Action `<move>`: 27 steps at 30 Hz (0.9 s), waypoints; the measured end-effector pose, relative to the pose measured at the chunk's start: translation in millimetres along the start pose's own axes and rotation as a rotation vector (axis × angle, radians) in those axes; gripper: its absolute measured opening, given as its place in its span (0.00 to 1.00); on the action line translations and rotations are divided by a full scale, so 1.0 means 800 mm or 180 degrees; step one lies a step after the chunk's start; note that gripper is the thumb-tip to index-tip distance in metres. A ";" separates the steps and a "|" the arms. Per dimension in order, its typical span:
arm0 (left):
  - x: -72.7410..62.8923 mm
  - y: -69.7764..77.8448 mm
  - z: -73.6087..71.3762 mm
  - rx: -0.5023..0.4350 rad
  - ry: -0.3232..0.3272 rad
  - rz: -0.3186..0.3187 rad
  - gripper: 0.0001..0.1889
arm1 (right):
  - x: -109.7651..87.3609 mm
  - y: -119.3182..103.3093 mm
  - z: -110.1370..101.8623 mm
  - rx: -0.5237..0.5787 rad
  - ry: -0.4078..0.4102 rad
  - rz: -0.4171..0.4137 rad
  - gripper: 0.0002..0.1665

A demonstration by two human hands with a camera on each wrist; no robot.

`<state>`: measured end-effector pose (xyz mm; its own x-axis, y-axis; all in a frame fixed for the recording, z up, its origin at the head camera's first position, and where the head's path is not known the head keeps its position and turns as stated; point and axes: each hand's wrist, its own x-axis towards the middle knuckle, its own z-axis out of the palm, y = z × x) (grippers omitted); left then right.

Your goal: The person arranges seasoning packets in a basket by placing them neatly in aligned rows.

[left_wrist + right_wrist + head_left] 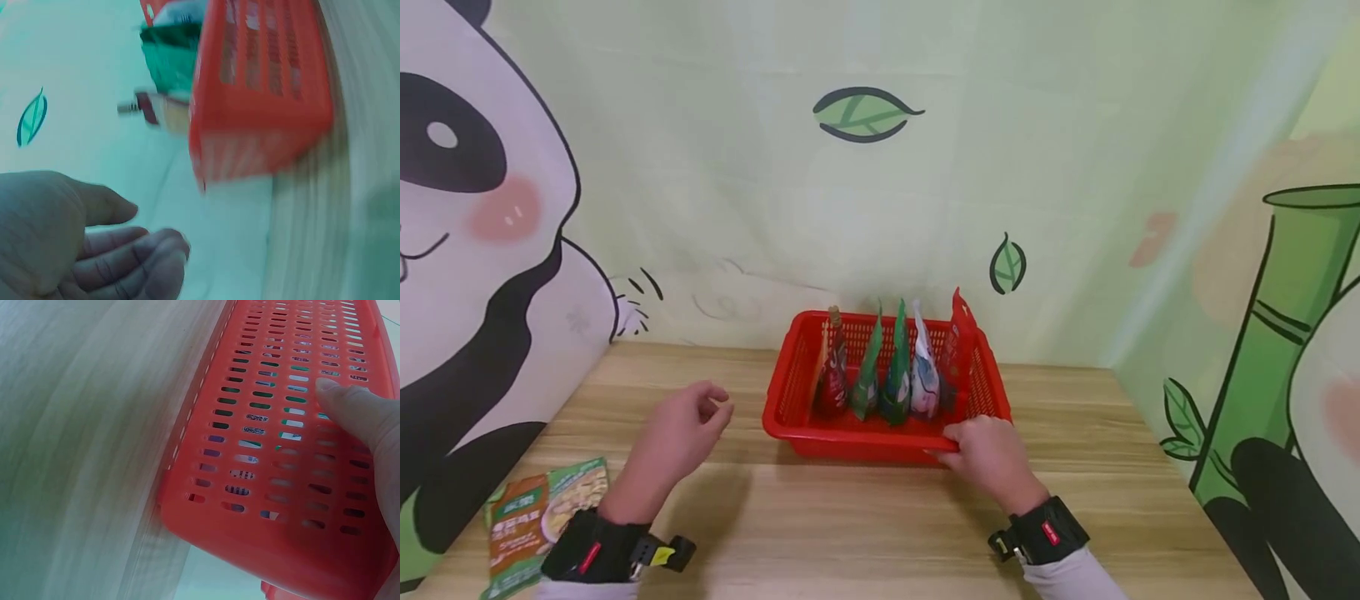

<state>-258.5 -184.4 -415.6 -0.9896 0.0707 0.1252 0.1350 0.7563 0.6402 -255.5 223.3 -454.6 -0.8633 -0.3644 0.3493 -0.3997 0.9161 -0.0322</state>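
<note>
A red slotted plastic basket (857,450) stands on the table with several packages upright in a row inside. My right hand (988,458) grips its near rim toward the right corner, thumb (340,400) lying along the slotted outer wall. Inside, from left to right, are a dark red package with a narrow neck (832,379), a light green bag (867,379), a dark green bag (898,371), a white bag (925,379) and a taller red bag (958,350). Left of the basket, my left hand (681,429) hovers with loosely bent fingers, holding nothing.
A green and brown food bag (520,529) lies flat on the wooden table (850,533) at the front left, partly behind my left wrist. Just behind the basket rises a printed cloth backdrop (737,167) with pandas, leaves and bamboo.
</note>
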 end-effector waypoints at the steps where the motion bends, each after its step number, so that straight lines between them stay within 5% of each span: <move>1: -0.006 -0.010 -0.006 0.0107 0.0016 -0.0048 0.16 | 0.000 -0.001 0.001 0.0003 0.0003 -0.0004 0.12; 6: -0.036 -0.072 -0.032 0.0646 0.0324 -0.0288 0.15 | -0.003 -0.004 0.006 0.0005 -0.0015 0.0001 0.12; 9: -0.054 -0.109 -0.047 0.0901 0.0472 -0.0620 0.14 | -0.004 -0.005 0.006 0.0010 -0.0029 0.0009 0.12; 12: -0.068 -0.136 -0.061 0.1134 0.0258 -0.1231 0.18 | -0.006 -0.006 0.006 0.0002 -0.0017 -0.0006 0.12; 15: -0.075 -0.154 -0.066 0.1324 -0.0164 -0.1929 0.23 | -0.006 -0.005 0.006 -0.0032 -0.0011 -0.0007 0.12; 18: -0.080 -0.167 -0.063 0.1434 -0.0452 -0.2387 0.31 | -0.007 -0.005 0.005 -0.0038 -0.0028 0.0016 0.12; 27: -0.090 -0.183 -0.069 0.1561 -0.0675 -0.2578 0.42 | -0.007 -0.006 0.006 -0.0015 -0.0045 0.0032 0.12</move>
<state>-204.7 -336.1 -476.6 -0.7685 -0.5113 -0.3847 -0.5793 0.8112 0.0792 -250.5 220.4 -461.3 -0.8716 -0.3575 0.3355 -0.3896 0.9205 -0.0311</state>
